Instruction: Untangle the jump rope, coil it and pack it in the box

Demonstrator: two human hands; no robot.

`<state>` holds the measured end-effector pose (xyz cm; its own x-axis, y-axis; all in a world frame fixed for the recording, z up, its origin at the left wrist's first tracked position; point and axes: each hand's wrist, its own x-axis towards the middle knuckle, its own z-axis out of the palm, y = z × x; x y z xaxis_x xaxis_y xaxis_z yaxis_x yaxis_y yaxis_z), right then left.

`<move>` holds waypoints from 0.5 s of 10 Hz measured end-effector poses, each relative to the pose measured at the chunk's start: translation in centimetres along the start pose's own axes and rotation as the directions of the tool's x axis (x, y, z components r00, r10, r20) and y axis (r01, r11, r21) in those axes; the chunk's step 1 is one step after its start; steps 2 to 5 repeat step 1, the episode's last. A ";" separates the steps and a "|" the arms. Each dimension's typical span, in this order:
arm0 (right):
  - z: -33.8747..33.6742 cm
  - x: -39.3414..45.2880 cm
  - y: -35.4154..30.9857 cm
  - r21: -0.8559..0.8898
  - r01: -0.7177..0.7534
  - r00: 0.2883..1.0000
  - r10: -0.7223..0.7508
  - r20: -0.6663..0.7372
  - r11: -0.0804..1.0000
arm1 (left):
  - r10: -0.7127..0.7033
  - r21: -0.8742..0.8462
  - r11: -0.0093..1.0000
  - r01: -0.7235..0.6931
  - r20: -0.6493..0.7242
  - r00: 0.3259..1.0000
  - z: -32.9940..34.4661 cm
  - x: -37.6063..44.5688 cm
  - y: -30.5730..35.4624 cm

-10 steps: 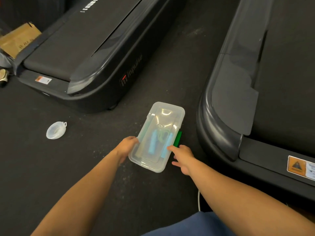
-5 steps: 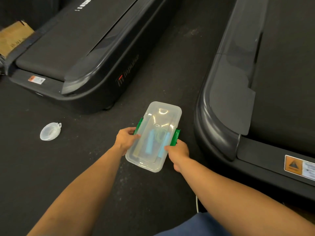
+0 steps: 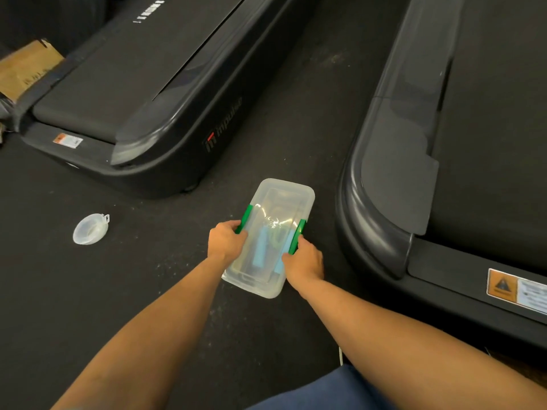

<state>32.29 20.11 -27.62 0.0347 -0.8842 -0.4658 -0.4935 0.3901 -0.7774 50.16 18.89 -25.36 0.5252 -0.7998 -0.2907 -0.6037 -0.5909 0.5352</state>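
A clear plastic box (image 3: 282,196) with its lid on lies on the dark floor between two treadmills. Through the lid I see the jump rope (image 3: 262,250) inside, with light blue handles and a greenish coil. Green latches (image 3: 297,236) sit on both long sides, folded up against the lid. My left hand (image 3: 226,241) presses the left latch from the box's left side. My right hand (image 3: 305,260) presses the right latch from the right side.
A black treadmill (image 3: 165,137) ends just beyond the box at the left, and another treadmill (image 3: 414,202) stands close on the right. A small round clear lid (image 3: 90,229) lies on the floor to the left. Flat cardboard (image 3: 26,66) sits at the far left.
Both green latches have swung up against the lid. My hands moved from the box's near corners onto the latches, pressing inward from each side.
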 end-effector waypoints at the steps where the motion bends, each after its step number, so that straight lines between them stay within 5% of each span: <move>1: -0.4 -0.2 -0.8 0.031 0.032 0.997 -0.034 0.063 0.999 | 0.102 0.154 0.983 -0.099 -0.012 0.995 -0.2 -0.7 1.3; 5: -0.4 -0.2 -0.8 0.031 0.032 0.997 -0.034 0.063 0.999 | 0.102 0.154 0.983 -0.099 -0.012 0.995 -0.2 -0.7 1.3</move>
